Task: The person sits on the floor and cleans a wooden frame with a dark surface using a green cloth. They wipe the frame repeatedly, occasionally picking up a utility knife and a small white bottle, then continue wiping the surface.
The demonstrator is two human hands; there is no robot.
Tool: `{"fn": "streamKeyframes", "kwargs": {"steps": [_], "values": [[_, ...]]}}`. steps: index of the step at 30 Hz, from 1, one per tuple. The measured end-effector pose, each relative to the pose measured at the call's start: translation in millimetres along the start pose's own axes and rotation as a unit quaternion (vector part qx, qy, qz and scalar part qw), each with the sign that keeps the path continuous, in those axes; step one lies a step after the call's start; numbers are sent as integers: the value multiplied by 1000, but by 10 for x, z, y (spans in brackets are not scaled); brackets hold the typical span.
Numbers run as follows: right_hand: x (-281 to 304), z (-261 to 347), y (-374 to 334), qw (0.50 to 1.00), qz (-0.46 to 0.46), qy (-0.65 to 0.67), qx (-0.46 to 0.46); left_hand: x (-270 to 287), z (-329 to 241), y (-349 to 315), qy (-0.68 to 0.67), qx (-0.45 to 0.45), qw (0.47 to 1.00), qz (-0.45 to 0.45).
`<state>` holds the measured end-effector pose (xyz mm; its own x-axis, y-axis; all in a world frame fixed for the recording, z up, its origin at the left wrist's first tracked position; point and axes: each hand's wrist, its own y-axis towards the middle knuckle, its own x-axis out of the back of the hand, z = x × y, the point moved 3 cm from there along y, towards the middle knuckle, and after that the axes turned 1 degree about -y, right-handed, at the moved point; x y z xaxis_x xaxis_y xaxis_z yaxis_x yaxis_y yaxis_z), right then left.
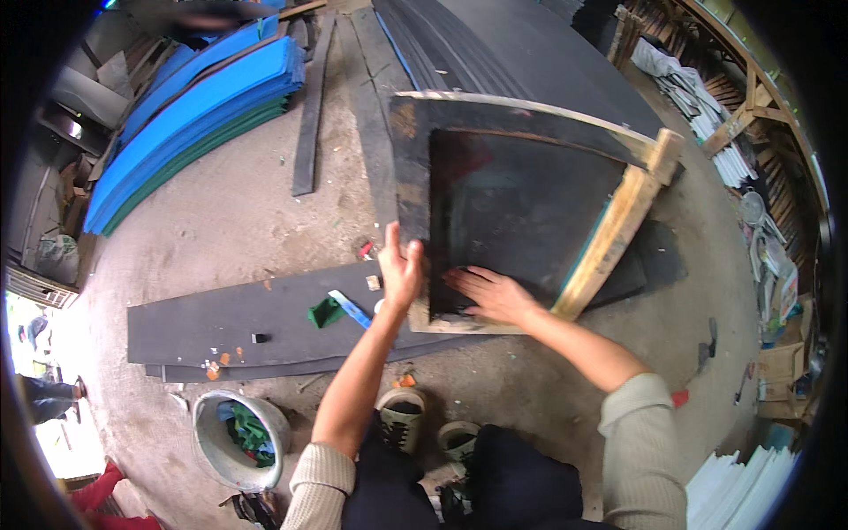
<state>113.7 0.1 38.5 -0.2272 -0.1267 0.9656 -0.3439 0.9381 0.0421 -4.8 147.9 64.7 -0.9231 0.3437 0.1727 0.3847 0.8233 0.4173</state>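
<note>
A wooden frame [603, 240] with a dark, glossy panel [530, 203] set inside it stands tilted in front of me. Its right bar is bare wood and sticks out past the top corner; the left and top sides are blackened. My left hand [402, 272] grips the frame's lower left edge, thumb up, with some of the fingers hidden. Low on the dark panel, my right hand [496, 298] lies flat, fingers stretched out, holding nothing. Beside my left wrist, a blue strip-like tool [351, 309] and a green scrap [324, 312] rest on a black sheet [212, 309].
A pale bucket [200, 442] with green and blue scraps stands by my feet at the left. Blue and green sheets [208, 93] are stacked at the far left, black sheets [548, 44] at the back. White sheets [742, 490] lie at the lower right. A person's leg [49, 397] shows at the left edge.
</note>
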Motion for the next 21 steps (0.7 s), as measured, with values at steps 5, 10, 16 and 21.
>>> {"fn": "streamKeyframes", "kwargs": {"steps": [5,10,16,21], "values": [[841,-702,477,979,-121,-109,-126,193,55,22,38,-18,999,-6],[177,-203,-72,995,89,-42,-23,41,25,64,18,50,998,39],[741,-833,208,975,-119,-101,-157,136,-26,80,34,18,999,24],[134,-198,204,992,-22,-101,-78,20,-40,106,3,21,999,27]]}}
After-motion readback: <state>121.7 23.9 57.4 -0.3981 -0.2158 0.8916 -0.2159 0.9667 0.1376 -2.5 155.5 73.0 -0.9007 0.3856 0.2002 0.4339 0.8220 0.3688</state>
